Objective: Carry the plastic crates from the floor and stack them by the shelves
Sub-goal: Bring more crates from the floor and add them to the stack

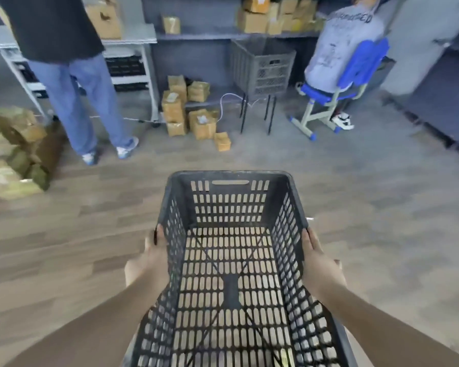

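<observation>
I hold a dark perforated plastic crate (pixel 231 205) in front of me, above the wooden floor, its open top facing up and nothing inside. My left hand (pixel 151 256) grips its left wall from outside, thumb on the rim. On the opposite wall my right hand (pixel 319 260) grips the same way. A second grey crate (pixel 261 67) rests on a black-legged stand against the far shelves (pixel 223 35), straight ahead.
A person in jeans (pixel 80 96) stands at the left by a white rack. Another person sits on a blue chair (pixel 355 72) at the right. Cardboard boxes (pixel 188 112) are piled on the floor ahead, more parcels (pixel 13 149) at the left, and a cable lies near the stand.
</observation>
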